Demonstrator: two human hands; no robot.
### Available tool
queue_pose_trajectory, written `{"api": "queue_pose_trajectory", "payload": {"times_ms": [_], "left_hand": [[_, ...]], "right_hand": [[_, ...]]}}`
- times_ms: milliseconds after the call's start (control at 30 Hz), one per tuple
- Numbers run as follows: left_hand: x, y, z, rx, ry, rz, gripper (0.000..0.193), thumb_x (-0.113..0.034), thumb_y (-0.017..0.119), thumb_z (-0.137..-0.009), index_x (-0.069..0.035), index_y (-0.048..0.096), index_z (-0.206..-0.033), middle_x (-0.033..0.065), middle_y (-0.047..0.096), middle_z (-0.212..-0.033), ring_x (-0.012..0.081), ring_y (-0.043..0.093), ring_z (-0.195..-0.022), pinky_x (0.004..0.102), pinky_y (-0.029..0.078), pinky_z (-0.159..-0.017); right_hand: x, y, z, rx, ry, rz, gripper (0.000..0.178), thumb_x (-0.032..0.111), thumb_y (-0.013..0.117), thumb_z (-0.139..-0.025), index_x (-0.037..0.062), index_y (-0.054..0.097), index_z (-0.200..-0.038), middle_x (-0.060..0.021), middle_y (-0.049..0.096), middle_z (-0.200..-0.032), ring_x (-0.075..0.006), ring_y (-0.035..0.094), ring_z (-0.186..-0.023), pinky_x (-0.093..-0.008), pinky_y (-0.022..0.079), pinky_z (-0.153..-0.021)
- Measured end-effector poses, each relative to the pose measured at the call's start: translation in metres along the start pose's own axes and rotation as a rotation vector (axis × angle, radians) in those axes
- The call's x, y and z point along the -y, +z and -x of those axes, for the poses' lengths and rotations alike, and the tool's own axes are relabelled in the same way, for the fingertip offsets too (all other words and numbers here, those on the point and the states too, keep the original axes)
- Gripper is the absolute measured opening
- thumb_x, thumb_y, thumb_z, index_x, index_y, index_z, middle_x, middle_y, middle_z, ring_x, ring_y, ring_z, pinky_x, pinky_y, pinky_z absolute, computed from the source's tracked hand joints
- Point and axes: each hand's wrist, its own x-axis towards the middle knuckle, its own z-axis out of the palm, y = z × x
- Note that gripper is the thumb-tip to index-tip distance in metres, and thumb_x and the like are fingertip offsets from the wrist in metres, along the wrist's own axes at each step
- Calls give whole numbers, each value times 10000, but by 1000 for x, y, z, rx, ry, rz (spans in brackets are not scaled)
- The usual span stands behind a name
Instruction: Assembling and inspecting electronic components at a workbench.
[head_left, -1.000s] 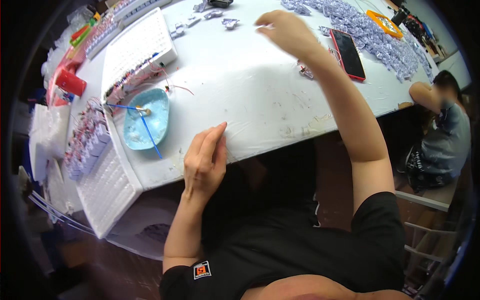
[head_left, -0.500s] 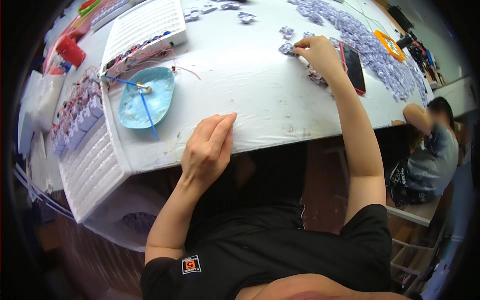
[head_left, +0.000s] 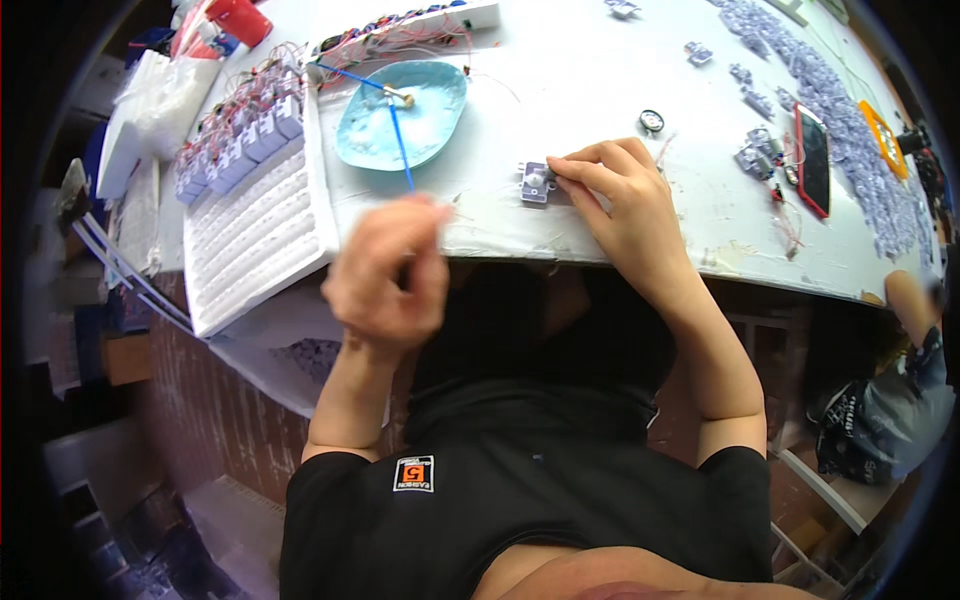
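1. Think of a clock with twelve at the top. A small grey part (head_left: 535, 183) is on the white table (head_left: 570, 80), near the table's close edge.
2. The right hand (head_left: 630, 205) is at the part's 3 o'clock. Its thumb and pointing finger are close together, pinched on that side of the part.
3. The left hand (head_left: 388, 280) is at the part's 8 o'clock and looks blurry. Its fingers are curled, but I can't tell if they are pressed together or if they hold anything.
4. Just past the left hand's fingertips, at 12 o'clock, is the end of a blue brush (head_left: 400, 140). The brush leans over a light blue bowl (head_left: 437, 130), at the part's 10 o'clock.
5. A white tray (head_left: 262, 250) is at the left hand's 9 o'clock. Grey blocks (head_left: 240, 155) with thin wires stand at its 12 o'clock end.
6. A little round disk (head_left: 651, 121) is at the part's 2 o'clock. A phone (head_left: 815, 165) with red edges lies farther off, at 3 o'clock, beside a long pile of grey pieces (head_left: 825, 85).
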Motion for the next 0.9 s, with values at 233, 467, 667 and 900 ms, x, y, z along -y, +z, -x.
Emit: {"api": "queue_pose_trajectory", "payload": {"times_ms": [233,467,667,900], "left_hand": [[26,-31,-31,458,-56,-592,419,54,695,-772,-140,723,-1142,51,678,-1178,294,568,-1161,411,426,-1004],[50,-34,-42,408,17,-478,302,31,747,-760,-94,757,-1035,42,721,-1052,256,613,-1042,364,470,-918],[62,-42,-73,15,-282,-71,149,-33,712,-915,1,742,-1057,62,735,-969,99,650,-883,235,510,-799],[90,-40,-89,107,-322,-57,189,-94,687,-951,12,730,-1101,58,733,-923,86,663,-849,205,514,-779]], "right_hand": [[11,11,16,-106,13,-67,216,89,720,-837,75,746,-1051,-36,681,-1000,-242,595,-979,-360,515,-811],[7,11,21,-93,-9,-81,239,46,706,-827,68,738,-1063,-33,675,-992,-243,600,-970,-358,519,-816],[6,12,21,-104,5,-81,238,48,708,-822,66,737,-1058,-38,675,-988,-245,602,-970,-358,520,-816],[8,12,23,-106,10,-72,238,53,704,-825,73,734,-1060,-42,669,-984,-256,604,-975,-373,515,-826]]}}
